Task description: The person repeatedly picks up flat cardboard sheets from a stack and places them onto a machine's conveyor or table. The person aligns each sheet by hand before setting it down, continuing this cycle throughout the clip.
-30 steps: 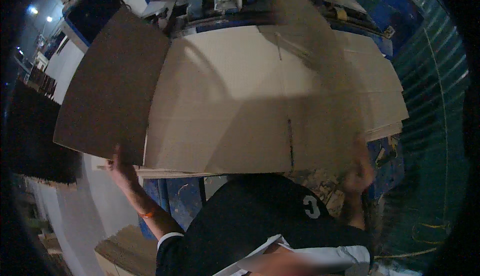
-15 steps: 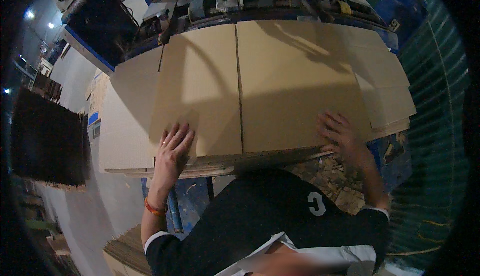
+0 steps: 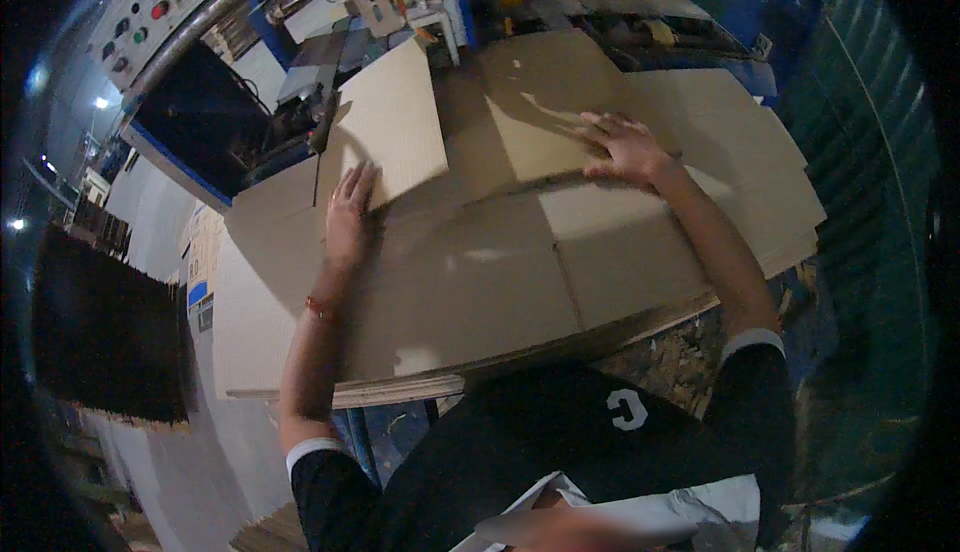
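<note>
A creased brown cardboard sheet (image 3: 545, 117) lies at the far side of the stack, reaching into the machine. Its left panel (image 3: 392, 122) tilts up, paler in the light. My left hand (image 3: 348, 214) rests at the near left corner of that panel, fingers stretched out along it. On the right panel my right hand (image 3: 628, 150) lies palm down near its close edge, fingers spread. Neither hand closes round anything. Beneath the sheet is a stack of flat cardboard sheets (image 3: 470, 282), topped by one with a short slot. My forearms cross over this stack.
Ahead stands the machine, with rollers and a blue frame (image 3: 200, 102). A control panel (image 3: 150, 17) with buttons is at the upper left. More stacked cardboard (image 3: 110, 312) stands left on the floor. Cardboard scraps (image 3: 670, 367) lie below right, beside a green corrugated wall (image 3: 870, 252).
Both hands have moved forward, away from me, and the top sheet has slid toward the machine with them. Its left panel has risen, and the sheet below has come into view.
</note>
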### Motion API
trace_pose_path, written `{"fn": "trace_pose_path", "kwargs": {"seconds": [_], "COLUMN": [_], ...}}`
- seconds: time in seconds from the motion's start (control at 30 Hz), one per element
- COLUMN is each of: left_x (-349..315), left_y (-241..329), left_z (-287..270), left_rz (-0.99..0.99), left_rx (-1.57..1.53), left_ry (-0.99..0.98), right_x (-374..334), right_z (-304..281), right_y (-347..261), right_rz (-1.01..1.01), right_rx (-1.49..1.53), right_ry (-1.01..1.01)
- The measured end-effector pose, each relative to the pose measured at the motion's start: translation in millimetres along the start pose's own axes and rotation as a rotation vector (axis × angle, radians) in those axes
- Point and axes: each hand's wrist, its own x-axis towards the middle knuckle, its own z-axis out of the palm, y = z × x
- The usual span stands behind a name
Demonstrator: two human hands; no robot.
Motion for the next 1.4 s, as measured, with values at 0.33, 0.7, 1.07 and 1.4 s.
{"fn": "trace_pose_path", "kwargs": {"seconds": [0.33,0.7,1.07,1.4], "left_x": [-77.0,-289.5,-215.5,-238.9], "left_y": [-28.6,-132.2,-39.1,-35.5], "left_z": [-38.3,-93.4,-152.6,-137.7], "left_rz": [-0.254,-1.156,-0.803,-0.709], "left_rx": [0.173,0.228,-0.745,-0.815], "left_ry": [0.062,0.463,1.381,0.726], "right_x": [-87.1,-257.7,-239.6,-262.4], "right_z": [-3.1,73.0,-29.5,-63.0], "right_y": [5.3,131.8,145.1,-58.7], "right_rz": [0.155,1.349,0.592,0.474], "right_rx": [0.069,0.093,1.027,0.802], "right_ry": [0.345,0.937,1.774,1.362]}}
